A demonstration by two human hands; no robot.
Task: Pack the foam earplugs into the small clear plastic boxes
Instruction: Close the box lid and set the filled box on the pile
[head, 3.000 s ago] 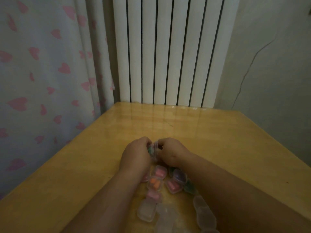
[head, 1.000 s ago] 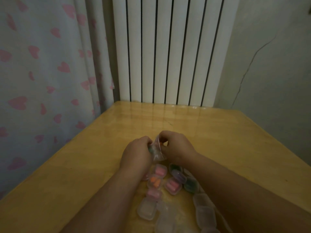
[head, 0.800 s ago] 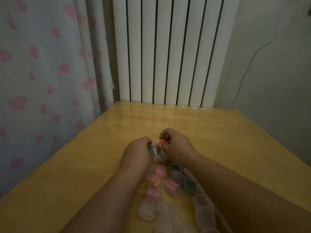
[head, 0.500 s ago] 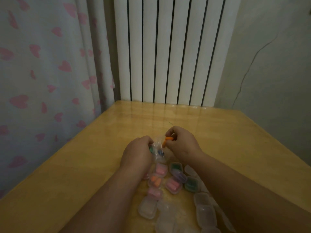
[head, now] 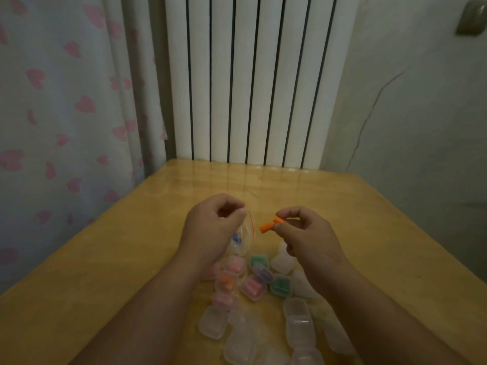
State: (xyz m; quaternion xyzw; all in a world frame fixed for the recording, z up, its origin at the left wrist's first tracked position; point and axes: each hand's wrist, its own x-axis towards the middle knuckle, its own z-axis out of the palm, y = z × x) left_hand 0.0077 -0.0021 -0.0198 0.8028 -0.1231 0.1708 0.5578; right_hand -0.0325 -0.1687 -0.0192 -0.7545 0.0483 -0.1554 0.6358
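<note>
My right hand (head: pixel 303 233) pinches an orange foam earplug (head: pixel 270 224) between thumb and fingers, held above the table. My left hand (head: pixel 213 230) grips the top of a small clear zip bag (head: pixel 243 239) that hangs down with a blue earplug showing inside. Below my hands lie several small clear plastic boxes: filled ones with pink (head: pixel 253 287), orange (head: pixel 225 283), green (head: pixel 281 285) and purple (head: pixel 262 273) earplugs, and empty ones (head: pixel 299 324) nearer to me.
The wooden table (head: pixel 131 259) stands in a corner. A white ribbed radiator (head: pixel 250 80) is behind it, a curtain with pink hearts (head: pixel 66 114) on the left, a grey wall (head: pixel 421 127) on the right.
My right hand has pulled an orange earplug out of the bag and moved it right, away from my left hand. The bag stays in my left hand.
</note>
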